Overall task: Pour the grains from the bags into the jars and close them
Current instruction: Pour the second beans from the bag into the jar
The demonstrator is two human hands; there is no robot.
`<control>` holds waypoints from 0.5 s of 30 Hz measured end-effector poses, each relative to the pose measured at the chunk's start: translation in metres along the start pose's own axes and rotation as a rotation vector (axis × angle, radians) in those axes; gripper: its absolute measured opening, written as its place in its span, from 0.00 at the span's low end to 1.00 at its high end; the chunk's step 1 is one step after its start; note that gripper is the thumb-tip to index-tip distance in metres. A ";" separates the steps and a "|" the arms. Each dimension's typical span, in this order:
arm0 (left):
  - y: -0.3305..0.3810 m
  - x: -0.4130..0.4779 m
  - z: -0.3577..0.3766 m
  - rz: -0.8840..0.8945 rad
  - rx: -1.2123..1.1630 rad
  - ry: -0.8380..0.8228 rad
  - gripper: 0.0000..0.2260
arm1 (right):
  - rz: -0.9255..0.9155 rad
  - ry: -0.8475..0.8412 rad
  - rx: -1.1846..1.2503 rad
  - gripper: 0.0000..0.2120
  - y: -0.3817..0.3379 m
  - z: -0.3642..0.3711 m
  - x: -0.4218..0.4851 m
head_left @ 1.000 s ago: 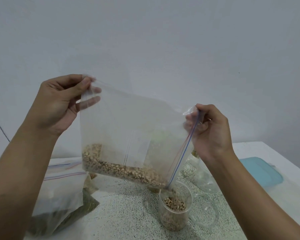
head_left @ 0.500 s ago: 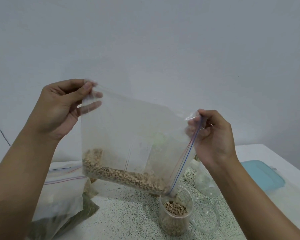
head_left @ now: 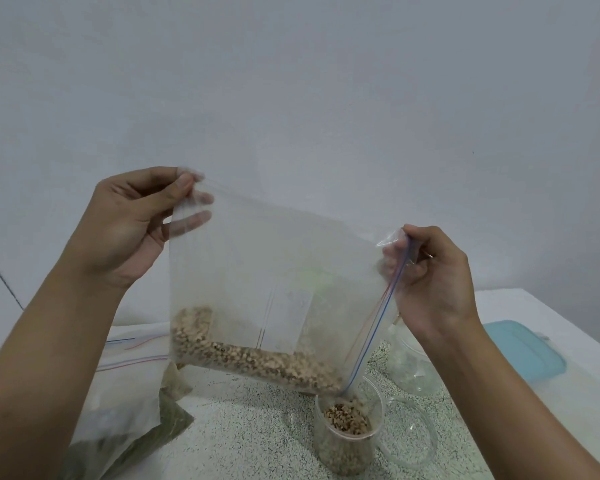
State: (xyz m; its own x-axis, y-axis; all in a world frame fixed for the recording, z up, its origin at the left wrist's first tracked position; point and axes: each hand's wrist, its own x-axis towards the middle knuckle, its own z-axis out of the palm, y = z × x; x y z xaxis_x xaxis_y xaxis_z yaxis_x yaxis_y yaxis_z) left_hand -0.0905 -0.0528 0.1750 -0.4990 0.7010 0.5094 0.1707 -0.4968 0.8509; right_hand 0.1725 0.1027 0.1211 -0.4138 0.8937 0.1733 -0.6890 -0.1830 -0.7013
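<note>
Quite a bit can't be made out here tbh: the left hand's (head_left: 129, 230) fingers are only seen as blurry shapes through the film of the zip bag (head_left: 274, 271), and the right hand's (head_left: 433, 282) fingertips are buried in the crumpled corner they pinch. The two more bags (head_left: 125, 393) lying at the left are half covered by the left forearm and cut off by the bottom edge, so what's in them is only read as something dark green. A clear container (head_left: 413, 372) is partly hidden behind the right wrist, and whether anything is falling at this instant can't be told. The bag is held up in the air over the table, turned on its side: its upper left corner is pinched between the left thumb and fingers, and the top end of its zip strip (head_left: 378, 313) is gripped by the right hand. The long axis is tilted down from left to right, with the mouth edge on the right and the lower right corner pointed into the open jar (head_left: 347, 441). The grains (head_left: 257, 362) are piled along the bottom edge, sloping toward that corner, and the jar is seen partly filled. A clear round lid (head_left: 409, 434) lies just beside the jar and a teal lid (head_left: 523, 351) farther right. The table (head_left: 250, 420) is speckled white and grey, backed by a plain pale wall (head_left: 291, 81).
</note>
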 end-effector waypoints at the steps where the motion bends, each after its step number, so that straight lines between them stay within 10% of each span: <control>1: -0.001 0.000 0.001 -0.001 -0.001 0.001 0.09 | 0.001 0.004 0.003 0.13 -0.001 -0.001 0.001; 15: -0.002 -0.002 0.009 -0.027 -0.020 -0.025 0.07 | 0.051 0.030 0.065 0.19 -0.007 -0.006 -0.002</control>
State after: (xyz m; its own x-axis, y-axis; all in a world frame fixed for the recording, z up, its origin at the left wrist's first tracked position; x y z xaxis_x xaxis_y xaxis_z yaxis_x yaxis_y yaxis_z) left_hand -0.0821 -0.0488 0.1731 -0.4821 0.7267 0.4894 0.1404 -0.4873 0.8619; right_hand 0.1817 0.1051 0.1213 -0.4321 0.8942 0.1174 -0.7051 -0.2538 -0.6622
